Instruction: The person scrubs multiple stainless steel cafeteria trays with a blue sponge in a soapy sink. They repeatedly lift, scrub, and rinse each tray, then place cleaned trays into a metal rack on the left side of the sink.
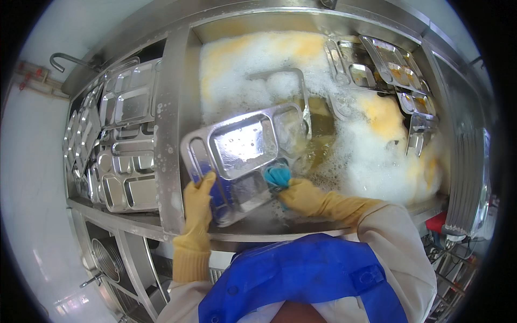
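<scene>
My left hand, in a yellow rubber glove, grips the near left edge of a stainless steel compartment tray. The tray is tilted over the near left part of a sink full of suds. My right hand, gloved alike, holds a teal cloth against the tray's lower right part. Wet shine and some foam lie on the tray. Behind it, another compartment tray is partly sunk in the foam.
Soiled compartment trays lean at the sink's far right. A steel divider parts the suds from a left basin with several stacked trays. A curved faucet stands at the far left. Upright steel sheets or trays stand at right.
</scene>
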A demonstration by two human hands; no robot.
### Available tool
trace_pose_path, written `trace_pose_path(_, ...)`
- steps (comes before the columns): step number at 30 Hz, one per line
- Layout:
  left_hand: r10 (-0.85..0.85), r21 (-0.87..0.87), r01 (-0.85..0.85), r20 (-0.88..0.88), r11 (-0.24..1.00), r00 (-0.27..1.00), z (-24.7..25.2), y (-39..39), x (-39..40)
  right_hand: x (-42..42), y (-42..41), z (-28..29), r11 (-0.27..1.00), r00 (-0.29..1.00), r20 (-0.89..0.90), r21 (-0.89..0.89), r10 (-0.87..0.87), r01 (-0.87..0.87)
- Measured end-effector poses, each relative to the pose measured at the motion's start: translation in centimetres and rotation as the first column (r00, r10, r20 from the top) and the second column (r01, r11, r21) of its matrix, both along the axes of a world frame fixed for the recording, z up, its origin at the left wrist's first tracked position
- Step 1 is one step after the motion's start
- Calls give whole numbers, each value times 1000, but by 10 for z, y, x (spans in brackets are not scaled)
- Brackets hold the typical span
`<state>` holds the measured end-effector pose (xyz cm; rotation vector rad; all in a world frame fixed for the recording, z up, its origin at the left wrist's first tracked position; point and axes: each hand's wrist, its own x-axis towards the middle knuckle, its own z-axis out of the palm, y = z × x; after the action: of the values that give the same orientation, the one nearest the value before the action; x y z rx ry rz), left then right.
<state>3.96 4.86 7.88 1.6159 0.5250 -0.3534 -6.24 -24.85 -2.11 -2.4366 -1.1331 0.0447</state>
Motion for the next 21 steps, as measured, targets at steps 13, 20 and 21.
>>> trace_pose_path(13, 281, -350, -177, 274, 920, 920, 44, -52, 1, 13, -1, 76, 562, 728, -249, 496, -638, 662)
trace_pose_path(20, 214, -328, -150, 169, 933, 962, 45, -50, -26, 70, 9, 78, 709, 728, -40, 195, -684, 677)
trace_pose_path(21, 209, -294, -150, 181, 944, 961, 60, -49, -33, 80, -11, 74, 634, 637, -74, 59, -767, 771)
